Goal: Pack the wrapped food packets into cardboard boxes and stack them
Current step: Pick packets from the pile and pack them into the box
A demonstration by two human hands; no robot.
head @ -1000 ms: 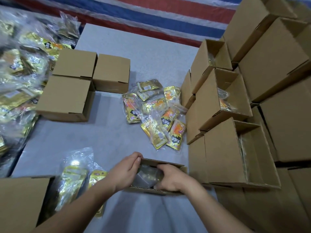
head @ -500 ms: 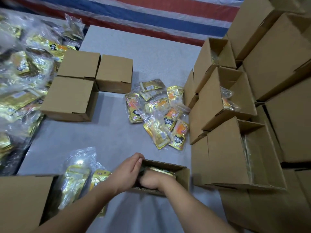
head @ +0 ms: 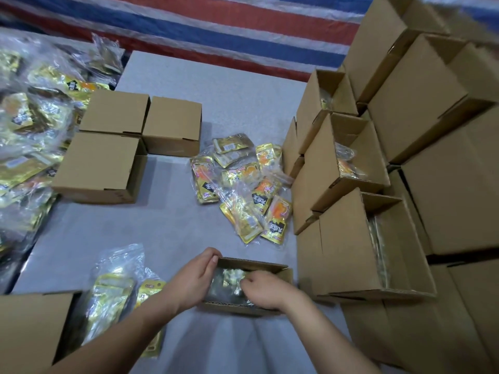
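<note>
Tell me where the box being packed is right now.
Bottom centre of the head view: the open box sits on the grey table between both hands, left hand gripping its left wall.

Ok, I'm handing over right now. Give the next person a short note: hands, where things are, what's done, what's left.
Left hand: holds the left wall of the open box in front, thumb over the rim.
Right hand: inside that box, fingers curled on the wrapped packets in it.
Things: loose packets lie mid-table; bagged packets near left; a big pile far left.
Done: three closed boxes sit centre-left; filled open boxes are stacked right.
Left: finish this box, close it, stack it, then pack the remaining packets.
</note>
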